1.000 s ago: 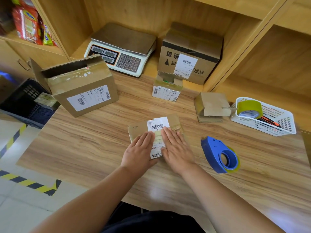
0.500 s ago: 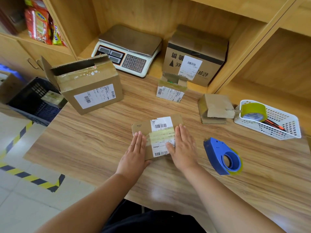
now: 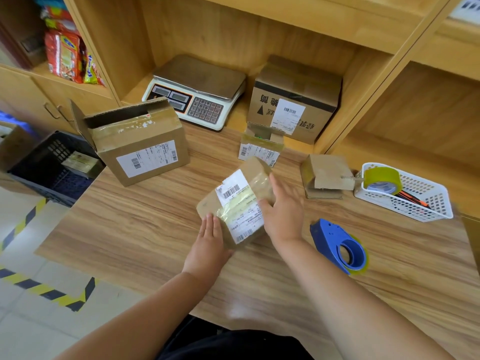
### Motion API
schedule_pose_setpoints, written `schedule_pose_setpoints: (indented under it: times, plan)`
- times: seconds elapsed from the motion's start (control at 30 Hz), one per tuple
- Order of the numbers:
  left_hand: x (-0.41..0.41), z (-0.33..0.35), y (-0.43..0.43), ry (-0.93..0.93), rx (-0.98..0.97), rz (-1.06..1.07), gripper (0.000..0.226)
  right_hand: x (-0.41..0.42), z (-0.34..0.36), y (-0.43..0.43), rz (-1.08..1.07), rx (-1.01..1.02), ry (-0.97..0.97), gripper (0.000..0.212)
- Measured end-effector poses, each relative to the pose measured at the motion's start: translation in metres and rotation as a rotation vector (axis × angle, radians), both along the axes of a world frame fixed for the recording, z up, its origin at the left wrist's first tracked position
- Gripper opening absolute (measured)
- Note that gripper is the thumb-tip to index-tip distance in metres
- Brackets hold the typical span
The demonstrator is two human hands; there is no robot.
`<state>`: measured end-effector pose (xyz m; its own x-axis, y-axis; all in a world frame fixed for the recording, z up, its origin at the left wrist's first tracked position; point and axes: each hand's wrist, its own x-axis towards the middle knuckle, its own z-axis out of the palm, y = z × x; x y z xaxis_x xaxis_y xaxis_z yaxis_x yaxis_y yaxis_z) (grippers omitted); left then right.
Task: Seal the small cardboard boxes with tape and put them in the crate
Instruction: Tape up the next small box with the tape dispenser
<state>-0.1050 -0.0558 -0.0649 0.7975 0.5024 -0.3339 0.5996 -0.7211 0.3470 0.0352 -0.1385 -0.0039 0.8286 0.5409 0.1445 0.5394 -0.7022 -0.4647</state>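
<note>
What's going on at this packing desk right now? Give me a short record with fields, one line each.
held item: small taped box with a barcode label, tilted up off the desk
left hand: flat against the box's near left side
right hand: on its right side
tape dispenser: blue, lying on the desk right of the hands
crate: dark, left of the desk, one parcel already inside
waiting: two small boxes farther back
basket: white, holds a tape roll
</note>
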Motion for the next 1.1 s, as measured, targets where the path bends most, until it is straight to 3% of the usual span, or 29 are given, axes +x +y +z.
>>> schedule_pose_setpoints:
  times: [0.07, 0.17, 0.23, 0.33, 0.4, 0.53, 0.73, 0.87, 1.0, 1.1]
  plan:
    - [0.003, 0.01, -0.004, -0.04, -0.107, 0.02, 0.075, -0.003, 0.011, 0.007, 0.101, 0.054, -0.155, 0.055]
    - [0.004, 0.027, 0.0, -0.155, -0.1, 0.111, 0.05, -0.008, 0.007, 0.009, 0.313, 0.112, -0.363, 0.05]
    - [0.006, 0.036, 0.011, -0.373, -0.044, 0.24, 0.04, -0.012, 0.001, 0.004, 0.395, 0.159, -0.4, 0.043]
    - [0.008, 0.039, 0.027, -0.723, 0.239, 0.148, 0.036, -0.014, -0.008, -0.006, 0.47, 0.205, -0.419, 0.046]
    - [0.013, 0.044, 0.032, -0.821, 0.36, -0.029, 0.036, -0.016, -0.009, -0.008, 0.496, 0.208, -0.402, 0.051]
    - [0.026, 0.043, 0.039, -0.714, 0.467, -0.328, 0.043, -0.017, -0.006, -0.007, 0.481, 0.156, -0.357, 0.052]
    - [0.022, 0.038, 0.042, -0.662, 0.439, -0.352, 0.045, -0.015, 0.002, -0.004, 0.442, 0.132, -0.28, 0.032]
    - [0.017, 0.037, 0.041, -0.708, 0.388, -0.353, 0.042, -0.011, 0.018, 0.006, 0.193, 0.179, -0.085, 0.028]
    - [0.015, 0.038, 0.039, -0.729, 0.384, -0.33, 0.042, 0.003, 0.027, 0.012, 0.128, -0.046, -0.007, 0.06]
    - [0.016, 0.04, 0.038, -0.758, 0.356, -0.302, 0.042, 0.011, 0.027, 0.018, 0.099, -0.033, 0.153, 0.058]
